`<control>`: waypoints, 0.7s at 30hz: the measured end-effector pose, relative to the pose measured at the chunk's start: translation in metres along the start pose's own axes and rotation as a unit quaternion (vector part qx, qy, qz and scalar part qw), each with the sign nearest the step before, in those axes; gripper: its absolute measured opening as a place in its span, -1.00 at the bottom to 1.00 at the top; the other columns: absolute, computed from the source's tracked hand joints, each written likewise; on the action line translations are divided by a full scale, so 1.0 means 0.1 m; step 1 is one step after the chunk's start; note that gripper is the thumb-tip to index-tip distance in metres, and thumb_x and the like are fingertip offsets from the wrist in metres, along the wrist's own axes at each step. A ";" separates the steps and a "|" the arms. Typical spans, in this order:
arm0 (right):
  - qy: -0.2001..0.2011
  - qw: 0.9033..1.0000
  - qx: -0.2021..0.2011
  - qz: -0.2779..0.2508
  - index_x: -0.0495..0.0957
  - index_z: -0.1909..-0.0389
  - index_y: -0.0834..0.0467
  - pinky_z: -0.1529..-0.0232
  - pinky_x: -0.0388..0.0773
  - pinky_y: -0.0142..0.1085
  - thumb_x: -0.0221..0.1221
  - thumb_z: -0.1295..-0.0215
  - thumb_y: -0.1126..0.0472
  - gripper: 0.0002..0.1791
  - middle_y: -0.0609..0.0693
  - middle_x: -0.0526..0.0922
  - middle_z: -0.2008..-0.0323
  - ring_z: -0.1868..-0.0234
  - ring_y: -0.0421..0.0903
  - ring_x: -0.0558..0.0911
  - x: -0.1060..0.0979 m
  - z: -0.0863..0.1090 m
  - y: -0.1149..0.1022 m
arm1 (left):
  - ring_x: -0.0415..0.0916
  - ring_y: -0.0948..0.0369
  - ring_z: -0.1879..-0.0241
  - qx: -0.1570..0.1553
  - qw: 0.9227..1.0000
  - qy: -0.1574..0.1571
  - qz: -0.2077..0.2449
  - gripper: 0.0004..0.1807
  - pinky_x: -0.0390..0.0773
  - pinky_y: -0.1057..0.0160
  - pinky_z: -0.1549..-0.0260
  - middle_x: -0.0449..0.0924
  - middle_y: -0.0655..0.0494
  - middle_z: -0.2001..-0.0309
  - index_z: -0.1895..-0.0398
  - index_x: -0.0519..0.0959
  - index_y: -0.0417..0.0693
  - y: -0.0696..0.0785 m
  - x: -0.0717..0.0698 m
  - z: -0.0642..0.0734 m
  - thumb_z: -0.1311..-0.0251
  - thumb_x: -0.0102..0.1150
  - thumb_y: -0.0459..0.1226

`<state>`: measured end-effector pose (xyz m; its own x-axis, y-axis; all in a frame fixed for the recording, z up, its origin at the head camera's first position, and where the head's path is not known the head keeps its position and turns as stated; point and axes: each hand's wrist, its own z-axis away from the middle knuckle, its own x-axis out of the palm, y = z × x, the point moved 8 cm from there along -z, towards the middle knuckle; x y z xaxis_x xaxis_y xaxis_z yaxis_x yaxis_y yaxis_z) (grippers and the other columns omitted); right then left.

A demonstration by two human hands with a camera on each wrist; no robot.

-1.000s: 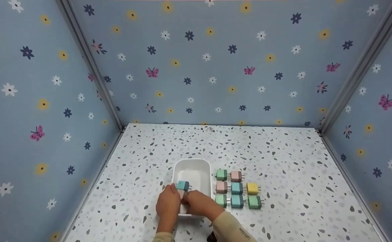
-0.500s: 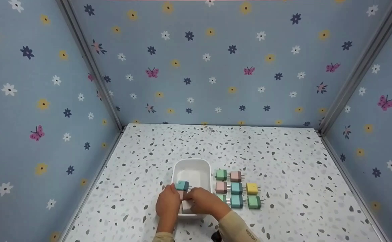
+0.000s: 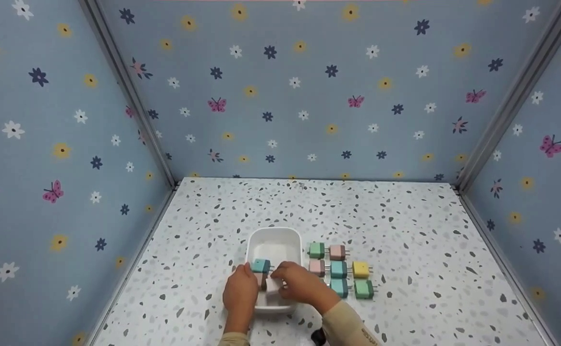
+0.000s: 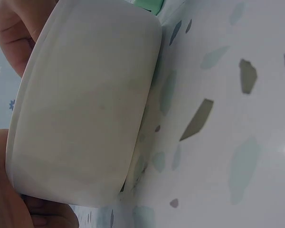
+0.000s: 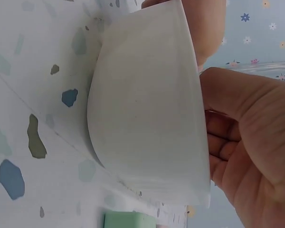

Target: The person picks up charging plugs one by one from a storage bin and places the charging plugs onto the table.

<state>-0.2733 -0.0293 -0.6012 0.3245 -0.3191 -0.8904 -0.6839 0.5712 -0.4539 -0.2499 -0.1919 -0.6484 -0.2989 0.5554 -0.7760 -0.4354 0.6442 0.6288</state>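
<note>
In the head view, a white plastic bin [image 3: 274,229] stands on the speckled table. My left hand [image 3: 242,290] grips its left wall, fingers over the rim. The left wrist view shows the left hand [image 4: 9,190] on the bin's wall [image 4: 85,99]. Inside the bin, beside that hand, lie a teal charger plug [image 3: 261,265] and a pink charger plug [image 3: 261,280]. My right hand [image 3: 299,286] reaches over the right rim and pinches a pale, whitish charger plug [image 3: 273,287]. In the right wrist view the right hand's fingertips [image 5: 223,90] are partly hidden by the bin wall [image 5: 147,104].
Right of the bin sit rows of charger plugs: green [image 3: 317,250], pink [image 3: 337,252], pink [image 3: 317,267], teal [image 3: 338,269], yellow [image 3: 360,269], teal [image 3: 339,287] and green [image 3: 364,289]. Flower-patterned walls [image 3: 304,96] enclose the table [image 3: 405,216].
My right hand has shifted right and slightly away from me, bringing the pale charger plug along inside the bin. It now covers the nearest left green plug. My left hand stays put.
</note>
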 end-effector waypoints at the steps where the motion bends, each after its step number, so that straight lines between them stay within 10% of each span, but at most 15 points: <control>1: 0.003 1.000 0.000 0.000 0.71 -0.06 0.05 -0.13 0.56 -0.28 0.37 -0.13 0.29 -0.58 -0.12 0.70 0.02 -0.02 -0.20 0.65 -0.02 0.01 0.00 | 0.69 -0.19 0.21 0.000 1.000 0.001 0.001 -0.53 0.51 -0.10 0.42 0.74 -0.19 0.21 0.21 0.62 -0.15 0.00 0.00 0.00 -0.60 -0.22 -0.04; 21: 0.069 0.997 0.011 0.015 0.64 -0.14 0.13 -0.15 0.56 -0.22 0.33 -0.18 0.30 -0.54 -0.02 0.64 -0.05 -0.07 -0.12 0.61 -0.44 0.19 0.22 | 0.70 -0.08 0.22 -0.014 1.000 -0.019 0.007 -0.48 0.52 0.02 0.42 0.74 -0.14 0.19 0.12 0.62 -0.17 -0.01 0.03 0.01 -0.62 -0.29 -0.02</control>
<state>-0.2902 0.0114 -0.5726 0.2097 -0.4009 -0.8918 -0.6770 0.5986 -0.4283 -0.2497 -0.1904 -0.6508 -0.2730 0.5837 -0.7647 -0.4556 0.6216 0.6372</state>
